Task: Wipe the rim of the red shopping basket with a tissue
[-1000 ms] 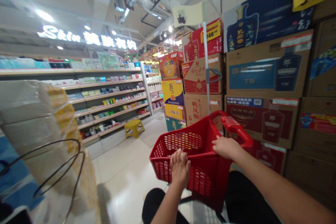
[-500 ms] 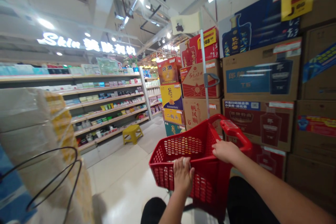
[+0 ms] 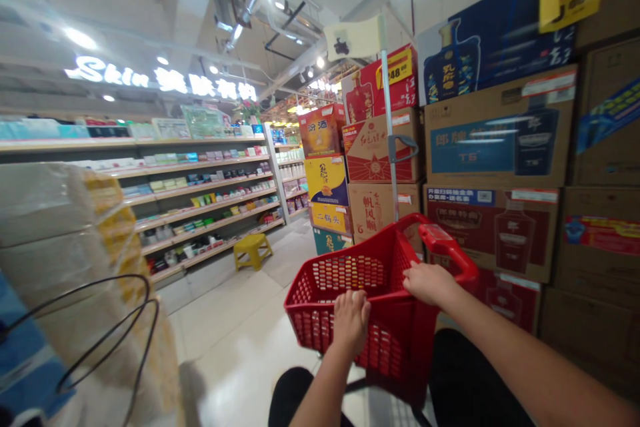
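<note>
A red plastic shopping cart (image 3: 395,327) stands right in front of my knees, its handle at the right. My left hand (image 3: 351,320) is closed over the near rim of its basket. Further right, my right hand (image 3: 427,282) grips the rim close to the handle end, fingers curled over the edge. Nothing shows inside the visible part of the basket. A metal pole with a grey clip and a pale sign (image 3: 355,37) rises behind the cart.
Stacked liquor cartons (image 3: 495,227) line the right side. Wrapped packages (image 3: 45,233) with black cable loops (image 3: 145,300) stand at the left. A yellow stool (image 3: 253,251) sits before shelves of skincare goods (image 3: 220,180). Pale tiled floor (image 3: 225,340) lies between.
My left hand has shifted slightly up and still holds the cart rim. The view has tilted a little; the cart and my right hand stay almost where they were.
</note>
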Demonstrator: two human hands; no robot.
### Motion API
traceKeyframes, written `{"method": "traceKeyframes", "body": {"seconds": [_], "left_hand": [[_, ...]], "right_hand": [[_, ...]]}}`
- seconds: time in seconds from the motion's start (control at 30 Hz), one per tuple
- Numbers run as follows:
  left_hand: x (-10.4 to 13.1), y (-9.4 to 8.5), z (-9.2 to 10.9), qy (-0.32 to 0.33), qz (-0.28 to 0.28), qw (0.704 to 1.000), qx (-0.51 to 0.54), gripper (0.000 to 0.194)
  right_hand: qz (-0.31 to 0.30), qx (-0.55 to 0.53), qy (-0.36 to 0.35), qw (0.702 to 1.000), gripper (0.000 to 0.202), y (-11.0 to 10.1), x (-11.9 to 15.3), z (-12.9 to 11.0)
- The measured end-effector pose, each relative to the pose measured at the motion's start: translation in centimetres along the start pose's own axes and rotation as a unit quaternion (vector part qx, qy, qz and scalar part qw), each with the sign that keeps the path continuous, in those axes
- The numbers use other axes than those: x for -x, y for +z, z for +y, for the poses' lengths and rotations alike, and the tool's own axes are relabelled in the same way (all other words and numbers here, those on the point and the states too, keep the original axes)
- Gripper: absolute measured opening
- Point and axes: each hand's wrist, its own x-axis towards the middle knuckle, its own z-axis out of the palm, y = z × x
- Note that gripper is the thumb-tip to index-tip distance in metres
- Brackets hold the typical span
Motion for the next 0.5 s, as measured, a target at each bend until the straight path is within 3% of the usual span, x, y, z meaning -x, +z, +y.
{"method": "traceKeyframes", "body": {"seconds": [0.1,0.23,0.3,0.4,0.43,0.5], "left_hand": [[-1.4,-0.9,0.2,-0.036,-0.053,0.998,0.003,0.046],[-0.2,0.4,1.0,0.012,0.034,0.999,-0.017,0.04],[0.3,0.9,1.2,0.049,0.068,0.996,-0.02,0.043],[-0.5,0.4,1.4,0.024,0.011,1.0,-0.009,0.038],[-1.1,0.1,1.5,0.014,-0.024,1.0,-0.004,0.04],[-1.8,-0.2,2.1,0.0,-0.039,0.999,-0.001,0.047]], "right_hand": [[0.049,0.006,0.008,0.999,0.039,1.2,1.0,-0.8],[0.242,0.034,-0.042,0.969,0.03,4.2,2.5,-1.8],[0.309,0.046,-0.048,0.949,0.024,5.3,2.9,-1.8],[0.333,0.059,-0.05,0.94,0.024,5.5,3.1,-1.6],[0.333,0.063,-0.05,0.939,0.025,5.4,3.0,-1.5],[0.331,0.067,-0.045,0.94,0.026,5.1,3.0,-1.5]]}}
